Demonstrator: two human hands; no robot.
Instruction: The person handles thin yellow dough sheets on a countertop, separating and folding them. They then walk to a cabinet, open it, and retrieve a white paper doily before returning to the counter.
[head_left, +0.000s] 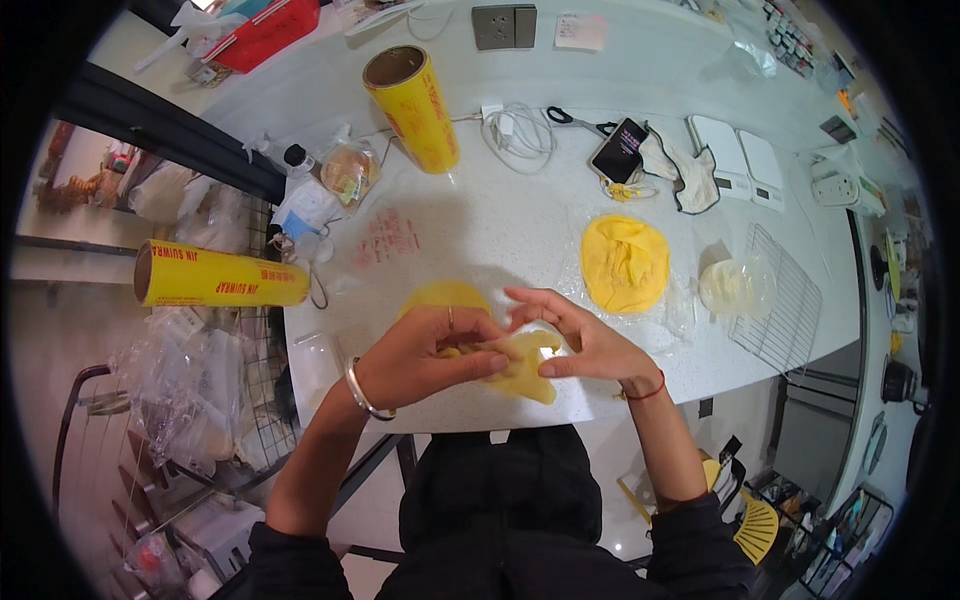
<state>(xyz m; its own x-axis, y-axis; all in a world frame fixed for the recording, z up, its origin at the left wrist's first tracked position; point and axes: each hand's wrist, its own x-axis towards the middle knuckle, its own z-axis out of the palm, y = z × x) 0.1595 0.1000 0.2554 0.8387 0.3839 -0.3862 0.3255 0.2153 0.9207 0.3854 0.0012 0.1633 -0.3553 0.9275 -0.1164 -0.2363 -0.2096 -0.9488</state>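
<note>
My left hand (431, 352), with a silver bangle at its wrist, pinches a thin, pale yellow, limp sheet (529, 375) between thumb and fingers. The sheet hangs down towards the table's front edge; its material is unclear. Beside its right edge is my right hand (589, 341), fingers apart and thumb close to the sheet; whether it touches is hard to tell. Behind my left hand a yellow round piece (446, 295) lies on the white table (487, 217), partly hidden. To the right, a crumpled yellow round mass (625, 262) rests on clear plastic film.
One yellow wrap roll (424, 112) stands at the back; another (225, 275) lies at the left edge. Scissors (581, 121), a phone (620, 150), white scales (724, 154) and a coiled cable (517, 139) are behind. A wire rack (780, 300) and a plastic-covered pale mass (739, 286) lie right.
</note>
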